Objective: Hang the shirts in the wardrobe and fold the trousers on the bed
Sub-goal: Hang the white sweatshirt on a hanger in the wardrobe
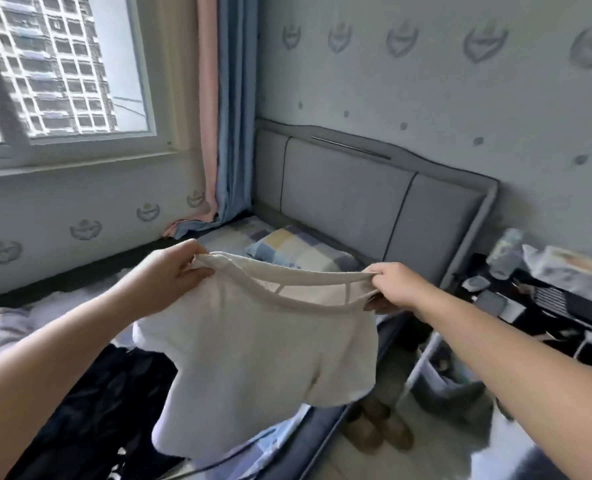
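Here:
- Shirt [253, 358], white: held up by its top edge, hanging above the bed [17, 327].
- Left hand [164, 275]: fingers curled round the shirt's left corner.
- Right hand [393, 284]: pinches the right corner.
- Dark clothes [93, 410]: heaped on the bed, under the shirt.
- Pillow [298, 249]: checked, by the headboard [374, 202].

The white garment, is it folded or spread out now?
Spread out: the white garment hangs open in the air, gripped at its top edge by left hand and right hand.
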Demonstrator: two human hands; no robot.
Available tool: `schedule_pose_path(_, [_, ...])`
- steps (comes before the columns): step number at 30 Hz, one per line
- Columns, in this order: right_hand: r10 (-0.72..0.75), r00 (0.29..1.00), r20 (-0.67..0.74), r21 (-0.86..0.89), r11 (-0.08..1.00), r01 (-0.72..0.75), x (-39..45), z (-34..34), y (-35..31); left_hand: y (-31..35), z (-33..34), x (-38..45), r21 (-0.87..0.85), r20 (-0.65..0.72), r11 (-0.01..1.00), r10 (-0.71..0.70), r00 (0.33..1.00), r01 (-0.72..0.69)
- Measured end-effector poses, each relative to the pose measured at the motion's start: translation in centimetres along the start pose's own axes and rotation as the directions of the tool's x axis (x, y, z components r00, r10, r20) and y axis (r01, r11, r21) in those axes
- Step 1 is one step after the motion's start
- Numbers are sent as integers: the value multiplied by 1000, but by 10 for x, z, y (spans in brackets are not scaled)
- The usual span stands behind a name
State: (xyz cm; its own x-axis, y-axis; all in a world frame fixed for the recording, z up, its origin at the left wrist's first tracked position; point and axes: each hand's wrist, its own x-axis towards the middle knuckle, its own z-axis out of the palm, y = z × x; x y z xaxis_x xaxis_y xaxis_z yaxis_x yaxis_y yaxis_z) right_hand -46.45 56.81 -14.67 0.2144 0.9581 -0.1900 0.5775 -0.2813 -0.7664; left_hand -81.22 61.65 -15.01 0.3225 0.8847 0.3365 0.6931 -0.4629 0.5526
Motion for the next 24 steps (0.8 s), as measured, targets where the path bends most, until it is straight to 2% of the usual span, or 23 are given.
schedule_pose_path(3, [96,994,-56,211,974,-82,-47,-45,23,46,36,18,-41,22,998,45,999,-45])
schedule_pose_path(7, [250,958,-141,532,835,-139,-114,-110,68,115,83,26,-139,41,981,140,989,-133])
schedule_pose_path(11, [358,898,-257,728,682,-64,-186,-176,115,202,142,19,-236,114,939,282,953,-250])
schedule_pose_path(13, [392,861,-324,808,588,36,-224,-211,140,251,172,14,-298,155,900,374,914,-318])
schedule_pose_path(16, [441,785,-434,855,475,206,-280,-257,172,324,208,-1,-400,235,826,512,826,-398])
schedule_pose_path(19, [462,694,-552,820,452,351,-336,-296,202,399,240,-18,-480,309,759,616,724,-441])
schedule_pose_path(21, [491,608,-624,779,448,438,-369,-319,222,443,262,-26,-554,346,717,661,666,-423])
schedule_pose_path(24, [560,441,-701,705,451,548,-414,-352,249,504,298,-37,-662,350,658,695,628,-359])
